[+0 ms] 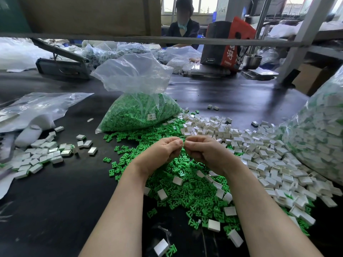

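My left hand (161, 151) and my right hand (206, 151) meet fingertip to fingertip above a heap of small green plastic pieces (185, 184). Both have curled fingers that pinch something small between them; the fingers hide it and I cannot tell what it is. A heap of small white rectangular pieces (259, 154) spreads to the right. On the left lies a smaller group of white pieces with green inserts (39, 156).
A clear bag of green pieces (137, 112) stands behind my hands. A large bag of white pieces (319, 138) fills the right edge. Clear plastic bags (40, 106) lie at left. A person sits across the black table (61, 191), beside a red and black box (228, 43).
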Tool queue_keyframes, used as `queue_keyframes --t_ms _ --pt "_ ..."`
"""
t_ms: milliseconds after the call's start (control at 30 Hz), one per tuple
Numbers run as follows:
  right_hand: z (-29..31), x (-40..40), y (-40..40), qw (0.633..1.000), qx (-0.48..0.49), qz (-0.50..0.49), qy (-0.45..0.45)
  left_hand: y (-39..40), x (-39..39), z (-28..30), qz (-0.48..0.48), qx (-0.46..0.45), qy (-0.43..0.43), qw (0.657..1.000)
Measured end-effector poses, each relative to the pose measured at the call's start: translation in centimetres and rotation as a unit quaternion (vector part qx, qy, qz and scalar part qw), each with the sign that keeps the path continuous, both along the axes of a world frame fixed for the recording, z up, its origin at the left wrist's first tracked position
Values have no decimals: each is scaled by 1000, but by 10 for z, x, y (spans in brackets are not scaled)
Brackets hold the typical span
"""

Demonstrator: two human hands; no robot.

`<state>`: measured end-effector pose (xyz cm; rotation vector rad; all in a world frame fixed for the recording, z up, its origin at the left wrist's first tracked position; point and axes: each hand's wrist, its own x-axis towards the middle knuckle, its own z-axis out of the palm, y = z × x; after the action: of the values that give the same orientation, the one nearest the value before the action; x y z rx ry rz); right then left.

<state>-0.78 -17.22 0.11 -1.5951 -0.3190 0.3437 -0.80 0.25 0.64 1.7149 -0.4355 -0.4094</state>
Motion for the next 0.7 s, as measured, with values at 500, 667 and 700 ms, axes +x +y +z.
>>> queue_keyframes --t_ms 500,667,700 --pt "-2 0 -3 1000 -12 22 -6 4 2 -3 -24 -3 3 1000" --pt "-2 -1 -4 999 -8 39 -7 5 2 -2 -31 4 5 999" --pt "-3 0 -4 999 -6 38 -5 5 2 -2 -33 5 3 999"
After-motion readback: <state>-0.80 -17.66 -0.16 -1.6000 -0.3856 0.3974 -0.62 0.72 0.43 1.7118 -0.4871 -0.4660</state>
